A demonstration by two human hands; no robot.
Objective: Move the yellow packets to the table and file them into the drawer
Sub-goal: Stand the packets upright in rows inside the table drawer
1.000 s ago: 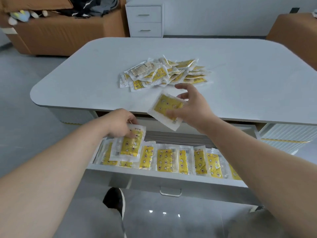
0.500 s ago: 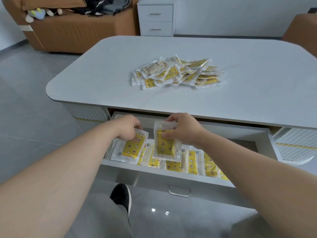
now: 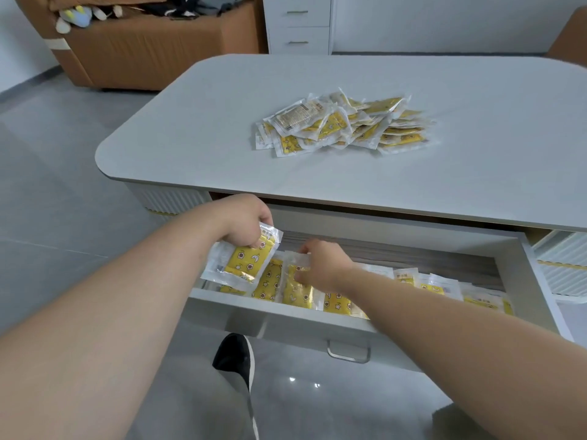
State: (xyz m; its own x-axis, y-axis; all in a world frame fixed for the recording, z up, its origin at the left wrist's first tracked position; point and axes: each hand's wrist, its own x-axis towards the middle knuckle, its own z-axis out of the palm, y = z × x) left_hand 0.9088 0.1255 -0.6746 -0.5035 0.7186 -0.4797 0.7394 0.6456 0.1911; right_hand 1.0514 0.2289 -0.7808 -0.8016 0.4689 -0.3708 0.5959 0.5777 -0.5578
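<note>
Head view: the drawer (image 3: 286,315) stands pulled out from under the table's (image 3: 222,138) near edge, its metal handle (image 3: 348,352) on the front wall. The left hand (image 3: 251,223) hangs over the drawer's left end, its fingers curled round the top edge of a yellow packet (image 3: 243,262), which tilts above the front rim. The clear wrapper shows a yellow panel printed with small cartoon stars and a moon; any writing on it is too small to read. Just to its right, the right hand (image 3: 320,262) pinches the clear top of a second packet (image 3: 297,287) standing in the drawer at the left end of the filed row (image 3: 428,284), which runs along the front wall towards the right side. Behind that row the drawer's ribbed grey bottom shows up to the back wall. On the table, well apart from the near edge, lies the pile of packets (image 3: 343,122); one on top is turned back-side up with fine print that is illegible.
</note>
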